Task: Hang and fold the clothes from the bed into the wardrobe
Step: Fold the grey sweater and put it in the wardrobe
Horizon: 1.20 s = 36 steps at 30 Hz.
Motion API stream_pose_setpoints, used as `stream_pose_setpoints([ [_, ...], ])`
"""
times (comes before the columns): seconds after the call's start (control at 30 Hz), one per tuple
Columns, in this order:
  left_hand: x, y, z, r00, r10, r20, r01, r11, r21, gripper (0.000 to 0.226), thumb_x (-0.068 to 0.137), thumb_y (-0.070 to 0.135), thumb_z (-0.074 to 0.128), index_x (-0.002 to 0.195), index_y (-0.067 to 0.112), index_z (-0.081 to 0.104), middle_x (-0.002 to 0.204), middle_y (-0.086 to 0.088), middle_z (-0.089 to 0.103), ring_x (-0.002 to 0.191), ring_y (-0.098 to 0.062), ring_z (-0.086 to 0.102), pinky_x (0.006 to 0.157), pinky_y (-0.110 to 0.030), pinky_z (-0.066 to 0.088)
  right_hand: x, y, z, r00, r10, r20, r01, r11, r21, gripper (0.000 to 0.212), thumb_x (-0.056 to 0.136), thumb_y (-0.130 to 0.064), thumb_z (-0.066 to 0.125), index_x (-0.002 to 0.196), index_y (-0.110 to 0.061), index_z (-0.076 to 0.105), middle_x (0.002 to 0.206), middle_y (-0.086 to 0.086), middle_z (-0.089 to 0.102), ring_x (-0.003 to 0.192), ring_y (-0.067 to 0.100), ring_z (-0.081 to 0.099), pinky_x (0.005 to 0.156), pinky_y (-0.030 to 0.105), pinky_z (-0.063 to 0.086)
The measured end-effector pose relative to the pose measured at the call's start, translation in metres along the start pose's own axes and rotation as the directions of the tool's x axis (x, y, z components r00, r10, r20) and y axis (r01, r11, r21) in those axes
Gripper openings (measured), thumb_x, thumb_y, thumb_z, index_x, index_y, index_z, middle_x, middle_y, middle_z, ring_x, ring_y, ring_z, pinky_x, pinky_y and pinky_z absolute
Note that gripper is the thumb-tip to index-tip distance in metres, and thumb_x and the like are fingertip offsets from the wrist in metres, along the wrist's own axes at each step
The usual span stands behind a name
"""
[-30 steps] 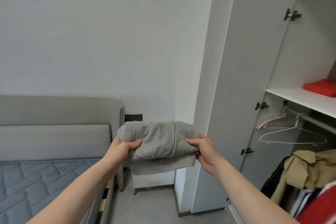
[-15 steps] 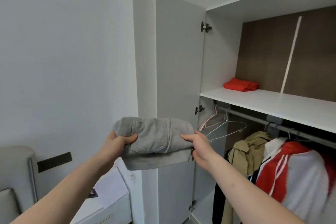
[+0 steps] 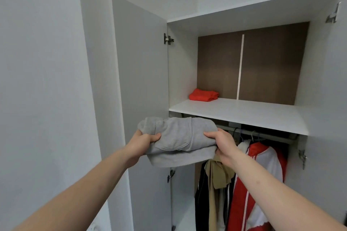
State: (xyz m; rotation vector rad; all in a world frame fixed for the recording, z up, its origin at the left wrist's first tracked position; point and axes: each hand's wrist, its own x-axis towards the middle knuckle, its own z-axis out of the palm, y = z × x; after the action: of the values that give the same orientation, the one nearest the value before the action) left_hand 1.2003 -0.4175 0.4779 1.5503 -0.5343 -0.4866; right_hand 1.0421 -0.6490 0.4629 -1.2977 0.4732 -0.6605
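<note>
Already well along, judging by the wardrobe shelf (image 3: 244,114): one folded red garment (image 3: 203,95) lying toward the back left corner of that shelf, and below it several clothes on the rail (image 3: 262,133), among them a red-and-white jacket (image 3: 262,174), a tan garment (image 3: 219,172) and something dark to the left of the tan one. Now held up just below and in front of the shelf's left front edge: a folded grey sweatshirt (image 3: 178,140), gripped at both ends. Left hand (image 3: 142,143) curled round its left end, thumb on top; right hand (image 3: 221,144) clasping its right end, thumb over the upper fold, fingers underneath and out of sight. Not yet on the shelf, hanging in the air between the open left door (image 3: 140,80) and the rail, apart from the board itself.

Probably the putting-away step of a fold: fold finished, placement pending. Plenty of bare board to the right of and in front of the red piece, so room enough for the grey bundle beside it. Needs a lift above the shelf edge, a push inward, then letting go with both hands without the bottom layer, which sags a little below the rest, slipping loose.

Impossible to tell how much is left beyond this: no bed in view, so no count of clothes still waiting there.
</note>
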Motion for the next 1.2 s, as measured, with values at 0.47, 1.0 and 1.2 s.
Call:
stream_pose_setpoints([
  [0.47, 0.186, 0.044, 0.102, 0.988, -0.089, 0.129, 0.085, 0.996, 0.035, 0.031, 0.089, 0.015, 0.066, 0.119, 0.011, 0.071, 0.109, -0.010, 0.073, 0.087, -0.021, 0.064, 0.065, -0.026, 0.046, 0.193, -0.047, -0.057, 0.962, -0.050, -0.269, 0.042, 0.998, -0.039, 0.024, 0.082, -0.019, 0.072, 0.104, -0.011, 0.071, 0.106, 0.014, 0.073, 0.100, 0.031, 0.069, 0.084, 0.043, 0.060],
  [1.0, 0.409, 0.084, 0.240, 0.977, -0.027, 0.211, 0.019, 0.999, 0.038, 0.046, 0.092, 0.033, 0.071, 0.132, 0.015, 0.060, 0.118, -0.007, 0.072, 0.106, -0.025, 0.069, 0.077, -0.036, 0.060, 0.366, -0.090, -0.153, 0.811, -0.303, -0.501, 0.103, 0.916, -0.387, 0.044, 0.098, -0.033, 0.063, 0.138, -0.023, 0.047, 0.129, 0.007, 0.062, 0.114, 0.031, 0.061, 0.099, 0.046, 0.053],
  [1.2, 0.433, 0.048, 0.262, 0.960, -0.018, 0.279, -0.211, 0.607, 0.766, 0.090, 0.093, 0.061, 0.056, 0.160, 0.013, 0.019, 0.156, -0.012, 0.035, 0.127, -0.033, 0.058, 0.108, -0.046, 0.049, 0.369, -0.051, -0.167, 0.902, -0.186, -0.389, -0.275, 0.446, -0.852, 0.075, 0.100, -0.067, 0.038, 0.158, -0.021, 0.028, 0.162, 0.015, 0.029, 0.143, 0.038, 0.040, 0.118, 0.046, 0.035],
])
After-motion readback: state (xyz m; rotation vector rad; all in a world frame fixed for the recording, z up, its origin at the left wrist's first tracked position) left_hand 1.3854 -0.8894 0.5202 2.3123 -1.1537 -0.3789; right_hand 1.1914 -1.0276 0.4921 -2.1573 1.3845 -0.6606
